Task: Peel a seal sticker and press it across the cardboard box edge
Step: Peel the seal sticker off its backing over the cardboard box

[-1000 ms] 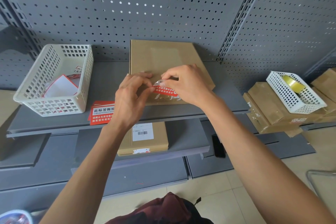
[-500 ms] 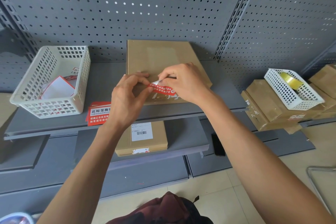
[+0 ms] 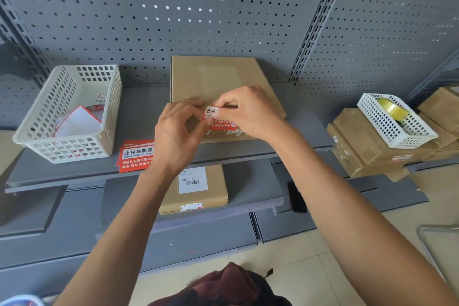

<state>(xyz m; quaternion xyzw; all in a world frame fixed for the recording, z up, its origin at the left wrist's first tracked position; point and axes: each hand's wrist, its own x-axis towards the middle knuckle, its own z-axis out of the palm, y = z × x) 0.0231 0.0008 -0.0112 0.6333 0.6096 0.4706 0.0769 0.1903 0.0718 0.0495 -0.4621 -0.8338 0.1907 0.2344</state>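
A flat cardboard box (image 3: 216, 77) lies on the grey shelf, its near edge toward me. Above that near edge both hands hold one red and white seal sticker (image 3: 218, 118). My left hand (image 3: 177, 131) pinches its left end between thumb and fingers. My right hand (image 3: 250, 112) grips its upper right part and covers much of it. The sticker's white top strip with dark characters shows between the two hands. I cannot tell whether the sticker touches the box.
More red seal stickers (image 3: 135, 155) lie stacked on the shelf left of my left wrist. A white basket (image 3: 106, 112) with sticker scraps stands further left. At right, a small white basket (image 3: 397, 129) with a tape roll sits on stacked boxes. A labelled box (image 3: 198, 194) lies on the lower shelf.
The hands stay together over the box's near edge. More of the sticker's white top strip now shows between the fingers; the right hand's fingers have shifted on it.
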